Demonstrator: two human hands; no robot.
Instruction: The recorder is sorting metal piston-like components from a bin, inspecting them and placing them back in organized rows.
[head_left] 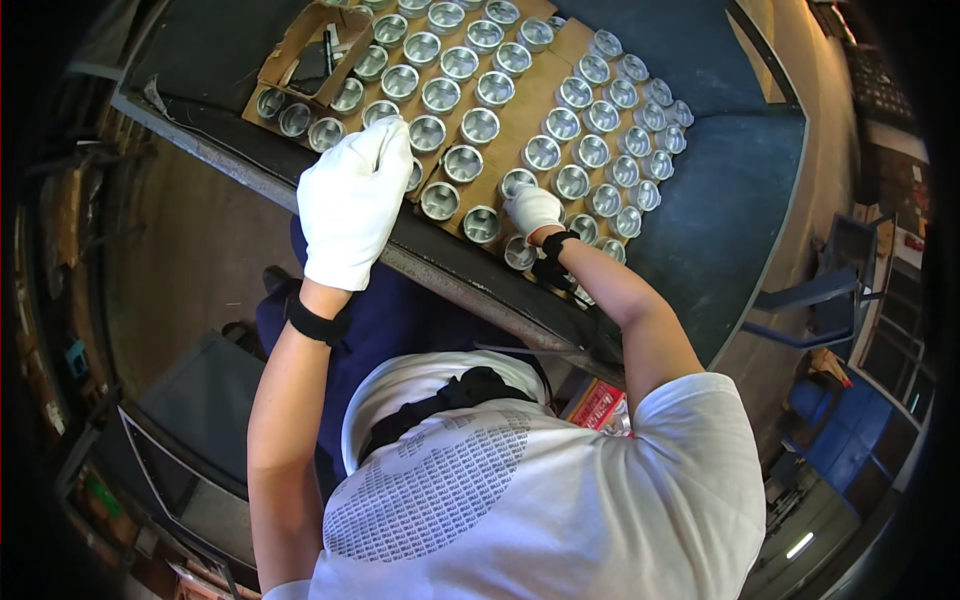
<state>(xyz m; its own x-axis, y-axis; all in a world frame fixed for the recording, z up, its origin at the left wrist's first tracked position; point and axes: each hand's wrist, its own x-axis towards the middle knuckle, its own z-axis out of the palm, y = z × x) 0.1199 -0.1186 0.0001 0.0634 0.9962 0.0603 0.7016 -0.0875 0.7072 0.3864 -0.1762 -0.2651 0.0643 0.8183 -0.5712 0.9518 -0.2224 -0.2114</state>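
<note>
Left hand (352, 200): fingers bunched over metal cups (441, 95); right hand (533, 210): fingers curled at one cup (517, 181). Can't tell if either grips anything. Cups stand in rows on cardboard (562, 50), dark tabletop (715, 190).

cup-shaped parts (441, 96) stand on cardboard (516, 125) on the table (720, 190) (a box (288, 48) behind the leftmost few).

Bright on the gloves (348, 208) and shirt (620, 480). Shiny on the cups (441, 96). Dim on the floor (190, 250). Bent and a bit fuzzy near the edges, black at the corners.
</note>
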